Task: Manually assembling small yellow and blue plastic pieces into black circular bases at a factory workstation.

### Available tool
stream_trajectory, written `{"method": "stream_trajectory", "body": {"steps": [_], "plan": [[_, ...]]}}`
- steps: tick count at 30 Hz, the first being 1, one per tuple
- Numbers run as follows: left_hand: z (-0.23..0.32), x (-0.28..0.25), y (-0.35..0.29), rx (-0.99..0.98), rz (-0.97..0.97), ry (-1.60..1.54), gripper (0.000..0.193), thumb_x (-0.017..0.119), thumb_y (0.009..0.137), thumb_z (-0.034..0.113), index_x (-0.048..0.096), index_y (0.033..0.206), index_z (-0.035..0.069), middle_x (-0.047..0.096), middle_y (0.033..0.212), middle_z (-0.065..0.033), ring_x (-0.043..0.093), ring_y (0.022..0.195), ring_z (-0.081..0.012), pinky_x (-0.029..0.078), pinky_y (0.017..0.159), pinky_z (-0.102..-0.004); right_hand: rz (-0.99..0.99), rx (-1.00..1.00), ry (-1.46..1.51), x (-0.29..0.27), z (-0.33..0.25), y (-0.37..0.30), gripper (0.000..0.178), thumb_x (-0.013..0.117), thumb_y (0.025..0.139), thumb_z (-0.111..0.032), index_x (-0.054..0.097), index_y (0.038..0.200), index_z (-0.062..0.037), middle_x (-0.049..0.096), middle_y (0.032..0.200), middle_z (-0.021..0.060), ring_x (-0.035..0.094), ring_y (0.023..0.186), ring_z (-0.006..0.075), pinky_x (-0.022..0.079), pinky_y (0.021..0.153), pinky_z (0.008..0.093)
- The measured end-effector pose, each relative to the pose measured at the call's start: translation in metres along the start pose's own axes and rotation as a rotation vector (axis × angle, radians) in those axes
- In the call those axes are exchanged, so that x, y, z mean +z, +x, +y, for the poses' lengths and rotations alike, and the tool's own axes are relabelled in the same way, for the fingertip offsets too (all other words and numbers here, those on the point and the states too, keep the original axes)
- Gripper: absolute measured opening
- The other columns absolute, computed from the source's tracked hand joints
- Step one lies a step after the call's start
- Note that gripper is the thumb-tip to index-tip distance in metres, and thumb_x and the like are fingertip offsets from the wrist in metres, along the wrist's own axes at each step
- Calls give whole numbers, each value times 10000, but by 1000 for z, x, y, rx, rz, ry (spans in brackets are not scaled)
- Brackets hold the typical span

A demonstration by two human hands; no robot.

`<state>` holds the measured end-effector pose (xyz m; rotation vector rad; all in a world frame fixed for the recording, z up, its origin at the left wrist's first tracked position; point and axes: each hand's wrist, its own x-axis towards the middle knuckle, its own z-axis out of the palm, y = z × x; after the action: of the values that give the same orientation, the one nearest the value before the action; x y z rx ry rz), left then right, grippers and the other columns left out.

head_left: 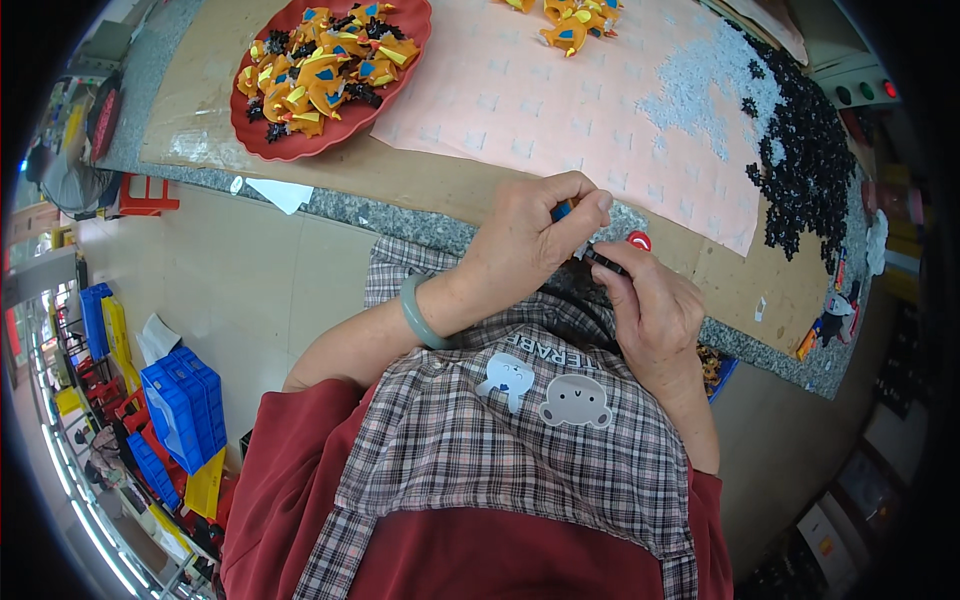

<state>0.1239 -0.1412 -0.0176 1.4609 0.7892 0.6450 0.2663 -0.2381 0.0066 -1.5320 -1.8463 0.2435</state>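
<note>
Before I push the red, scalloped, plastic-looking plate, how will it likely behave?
The plate holds an even curve under its load, so it's probably stiff. The orange, plastic-looking figures are heaped and seem loose, so some might spill if jolted.

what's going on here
A person's left hand pinches a small orange-and-blue piece, and the right hand grips a small black piece, close together at the table's near edge. Beyond, a red plate holds a heap of orange figures mixed with black bits. White pieces and black pieces lie spread out on the right.
</note>
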Motion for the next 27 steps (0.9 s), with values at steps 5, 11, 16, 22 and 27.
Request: {"method": "stream_trajectory", "body": {"steps": [5,11,16,22,27], "plan": [[2,-1,1,84,48,119,258,576,978,208,649,860,-9,530,625,7,424,582,-45,368,521,-241,-31,-73,-59,0,-1,4,272,723,764,29,626,1018,23,659,765,129,660,624,260,524,545,333],[1,2,3,91,51,158,254,584,969,190,634,846,-27,525,612,-14,437,584,-51,384,521,-247,-57,-69,-79,-1,0,1,257,706,765,42,618,1006,37,649,760,135,657,620,259,522,531,333],[5,3,0,55,59,191,245,589,966,184,630,848,-27,526,609,-15,432,583,-52,388,516,-247,-68,-48,-86,2,-2,-3,235,697,772,43,614,993,43,645,752,138,656,616,255,518,516,335],[2,8,-4,76,68,183,249,588,968,186,619,843,-28,517,606,-7,424,583,-50,384,512,-248,-61,2,-20,5,1,-6,224,694,782,37,616,992,40,645,741,134,654,606,252,515,510,338],[-6,12,-4,51,47,92,258,582,972,187,610,836,-30,516,613,-10,428,596,-52,394,528,-247,-101,72,93,1,6,-10,221,694,785,36,616,992,33,649,744,136,655,607,257,516,513,341]]}}
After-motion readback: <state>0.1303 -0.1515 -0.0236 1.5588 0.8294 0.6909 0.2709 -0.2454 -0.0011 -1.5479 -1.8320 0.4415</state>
